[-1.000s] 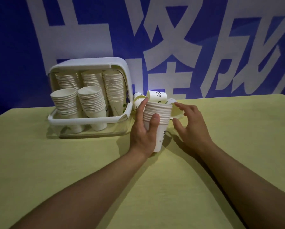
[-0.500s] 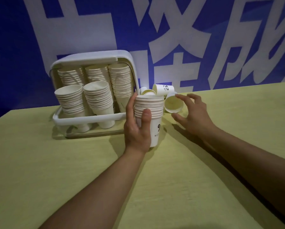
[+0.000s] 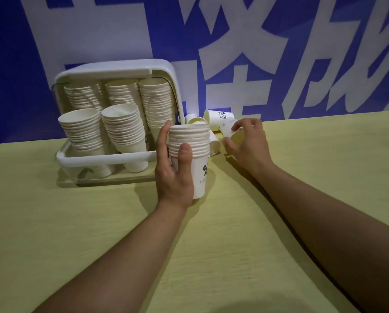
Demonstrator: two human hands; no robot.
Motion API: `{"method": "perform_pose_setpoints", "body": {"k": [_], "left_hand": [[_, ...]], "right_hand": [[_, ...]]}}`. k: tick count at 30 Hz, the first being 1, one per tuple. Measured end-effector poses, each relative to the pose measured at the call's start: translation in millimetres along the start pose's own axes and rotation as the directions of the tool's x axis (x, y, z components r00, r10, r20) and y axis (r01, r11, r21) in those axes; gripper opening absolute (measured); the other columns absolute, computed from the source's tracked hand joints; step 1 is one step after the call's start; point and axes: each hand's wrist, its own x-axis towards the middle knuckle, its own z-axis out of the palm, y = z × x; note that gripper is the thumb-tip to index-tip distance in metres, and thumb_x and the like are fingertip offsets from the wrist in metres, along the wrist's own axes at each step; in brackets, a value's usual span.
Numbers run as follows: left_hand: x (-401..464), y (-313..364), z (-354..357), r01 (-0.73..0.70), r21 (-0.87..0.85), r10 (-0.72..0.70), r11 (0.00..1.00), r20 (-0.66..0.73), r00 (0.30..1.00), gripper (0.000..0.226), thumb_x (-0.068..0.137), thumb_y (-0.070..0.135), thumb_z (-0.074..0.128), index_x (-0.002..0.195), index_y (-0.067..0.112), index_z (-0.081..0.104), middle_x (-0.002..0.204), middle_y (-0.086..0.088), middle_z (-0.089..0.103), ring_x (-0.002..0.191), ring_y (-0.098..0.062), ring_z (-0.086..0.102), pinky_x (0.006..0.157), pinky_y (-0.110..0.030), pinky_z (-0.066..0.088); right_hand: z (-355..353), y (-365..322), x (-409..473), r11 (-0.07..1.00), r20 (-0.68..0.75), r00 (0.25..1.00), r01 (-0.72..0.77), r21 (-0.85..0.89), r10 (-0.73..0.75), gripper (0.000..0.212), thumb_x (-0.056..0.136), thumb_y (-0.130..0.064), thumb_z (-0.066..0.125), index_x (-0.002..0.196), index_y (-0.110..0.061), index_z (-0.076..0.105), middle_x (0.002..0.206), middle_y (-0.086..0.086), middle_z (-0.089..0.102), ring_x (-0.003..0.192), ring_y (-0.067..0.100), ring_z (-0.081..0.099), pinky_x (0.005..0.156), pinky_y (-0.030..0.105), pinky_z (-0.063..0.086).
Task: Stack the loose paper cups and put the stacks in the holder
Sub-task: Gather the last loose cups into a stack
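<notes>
A: Starting at the left of the frame, we see the holder (image 3: 112, 159), its lid up, already carrying five stacks. What do we have next to it?

B: At frame centre, our left hand (image 3: 174, 175) wraps the stack (image 3: 192, 154): thumb across the front of the rims, fingers round the far side. The stack stands upright, mouth up, just right of the holder and near its front rail.

A: And right of that?

B: A few loose cups (image 3: 220, 119) lie on the table (image 3: 53, 222), just behind and right of the stack. Our right hand (image 3: 248, 143) is on one cup (image 3: 230, 129) there, fingers over its top and thumb underneath, a narrow pinch. That cup lies tilted, its long axis nearly level and its yellow mouth facing us, we think.

A: So which way does the coming move run?

B: We judge leftward and short: the cup sits just right of the stack's open mouth, and must be turned base down to drop in. The right hand is the nearer one.
</notes>
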Motion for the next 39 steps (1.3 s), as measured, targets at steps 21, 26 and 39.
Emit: {"method": "perform_pose_setpoints", "body": {"k": [21,26,39], "left_hand": [[-5.9,2.6,2.7,-0.103,0.103,0.089,0.989,0.133,0.987,0.058,0.086,0.081,0.042,0.140,0.072,0.024,0.144,0.036,0.044,0.134,0.003,0.047,0.106,-0.016,0.041],[-3.3,3.7,1.9,-0.118,0.137,0.101,0.984,0.123,0.987,0.062,0.083,0.085,0.039,0.140,0.073,0.019,0.140,0.040,0.040,0.128,0.009,0.048,0.100,-0.012,0.043],[-2.5,-0.6,1.4,-0.138,0.113,0.127,0.984,0.099,0.987,0.067,0.091,0.075,0.041,0.150,0.048,0.024,0.144,0.042,0.038,0.134,0.009,0.044,0.106,-0.011,0.037]], "right_hand": [[-50.6,-84.4,2.3,0.700,-0.122,0.915,0.376,0.607,-0.385,0.047,0.090,-0.038,0.042,0.128,-0.019,0.060,0.131,0.005,0.062,0.114,0.016,0.058,0.084,0.018,0.052],[-60.7,-92.0,14.3,0.754,0.014,0.915,0.324,0.571,-0.403,0.040,0.094,-0.026,0.043,0.127,-0.017,0.063,0.125,-0.003,0.064,0.106,0.004,0.060,0.078,0.012,0.050],[-44.9,-89.5,11.1,0.870,0.207,0.920,0.215,0.445,-0.334,0.043,0.100,-0.049,0.037,0.119,-0.027,0.068,0.115,-0.011,0.066,0.104,0.002,0.060,0.089,0.028,0.050]]}}
